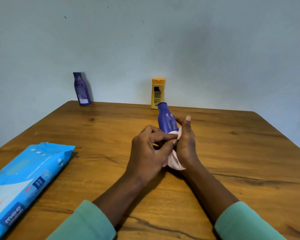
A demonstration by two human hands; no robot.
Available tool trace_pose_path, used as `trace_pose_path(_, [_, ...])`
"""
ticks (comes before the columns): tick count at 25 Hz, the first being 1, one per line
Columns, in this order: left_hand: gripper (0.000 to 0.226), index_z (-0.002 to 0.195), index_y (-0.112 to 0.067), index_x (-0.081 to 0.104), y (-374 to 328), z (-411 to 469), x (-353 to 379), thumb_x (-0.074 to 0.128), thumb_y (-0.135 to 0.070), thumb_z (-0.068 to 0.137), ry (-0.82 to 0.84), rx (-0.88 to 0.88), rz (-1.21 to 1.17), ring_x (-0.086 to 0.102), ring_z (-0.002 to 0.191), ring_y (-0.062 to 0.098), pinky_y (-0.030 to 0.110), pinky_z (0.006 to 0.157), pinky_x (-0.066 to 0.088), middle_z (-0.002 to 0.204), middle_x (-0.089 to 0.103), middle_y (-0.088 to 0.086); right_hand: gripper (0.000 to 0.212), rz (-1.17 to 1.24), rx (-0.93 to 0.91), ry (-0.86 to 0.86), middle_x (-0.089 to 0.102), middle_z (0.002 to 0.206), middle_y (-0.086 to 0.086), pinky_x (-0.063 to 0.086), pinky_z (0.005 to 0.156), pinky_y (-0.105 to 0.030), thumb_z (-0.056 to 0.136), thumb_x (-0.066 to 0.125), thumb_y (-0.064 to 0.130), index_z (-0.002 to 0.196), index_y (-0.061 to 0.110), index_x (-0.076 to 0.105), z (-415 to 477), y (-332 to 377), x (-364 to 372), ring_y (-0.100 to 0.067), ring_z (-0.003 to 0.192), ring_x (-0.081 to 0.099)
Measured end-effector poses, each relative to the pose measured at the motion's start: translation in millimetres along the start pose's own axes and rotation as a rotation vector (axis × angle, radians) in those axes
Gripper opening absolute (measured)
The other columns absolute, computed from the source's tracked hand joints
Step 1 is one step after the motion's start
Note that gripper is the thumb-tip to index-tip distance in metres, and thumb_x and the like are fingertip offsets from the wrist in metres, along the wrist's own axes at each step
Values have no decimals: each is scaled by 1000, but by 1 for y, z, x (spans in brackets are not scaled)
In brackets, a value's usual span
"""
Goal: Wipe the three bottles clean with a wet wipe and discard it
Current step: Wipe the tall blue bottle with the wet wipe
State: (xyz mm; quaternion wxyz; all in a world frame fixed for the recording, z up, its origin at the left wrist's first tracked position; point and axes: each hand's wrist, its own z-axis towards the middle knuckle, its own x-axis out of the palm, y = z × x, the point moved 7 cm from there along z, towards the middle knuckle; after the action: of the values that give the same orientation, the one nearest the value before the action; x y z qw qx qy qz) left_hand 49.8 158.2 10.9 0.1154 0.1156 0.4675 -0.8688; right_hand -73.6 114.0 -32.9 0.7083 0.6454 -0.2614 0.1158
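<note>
Both hands meet over the middle of the brown wooden counter point(232, 153), working on a dark blue plastic bottle point(167, 121) that is tilted with its cap end pointing toward the far edge. The right hand point(186, 144) is closed around the bottle's lower body, with the white wet wipe point(175, 162) wrapped between palm and plastic and trailing out below the wrist. The left hand point(149, 151) pinches the wipe's upper edge against the bottle with thumb and forefinger.

The step in hand appears to be wiping this first bottle. To do it well, the left hand would best steady the bottle while the right slides and twists the wipe along the full length, including the neck and cap, which are bare now. Keeping the wipe spread rather than bunched would cover more surface.

A purple plastic bottle point(81, 89) stands upright at the far left corner, and a yellow plastic bottle with an orange cap point(157, 92) stands at the far edge just behind the held one; both probably await wiping. A light blue wet-wipe pack point(26, 181) lies flat near the left edge.
</note>
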Motion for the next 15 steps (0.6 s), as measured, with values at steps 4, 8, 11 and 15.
trace_pose_path(4, [23,109,-20,82,7,17,-26,83,-16,87,-133,44,88,65,91,4,10,72,51,97,66,-3,76,-321,-57,122,75,106,-22,58,87,-54,87,45,82,115,16,71,-7,0,13,-36,97,73])
trace_pose_path(8, [20,111,-22,81,26,36,-71,79,-25,92,-336,-4,155,65,90,2,11,73,52,100,69,0,80,-678,-162,311,75,92,-10,53,70,-48,90,27,85,115,23,71,-21,-3,32,-31,80,69])
trace_pose_path(11, [22,118,-23,78,30,35,-70,73,-27,96,-305,-44,208,64,93,5,10,72,52,104,68,0,82,-742,-222,323,76,93,-2,56,76,-47,89,22,87,118,28,71,-28,1,36,-23,83,70])
trace_pose_path(15, [27,125,-20,74,1,15,-18,68,-20,99,-13,98,337,60,92,6,18,78,51,104,59,-3,87,-636,-202,101,77,84,-4,59,79,-53,81,20,96,93,30,75,-21,7,19,-25,83,74])
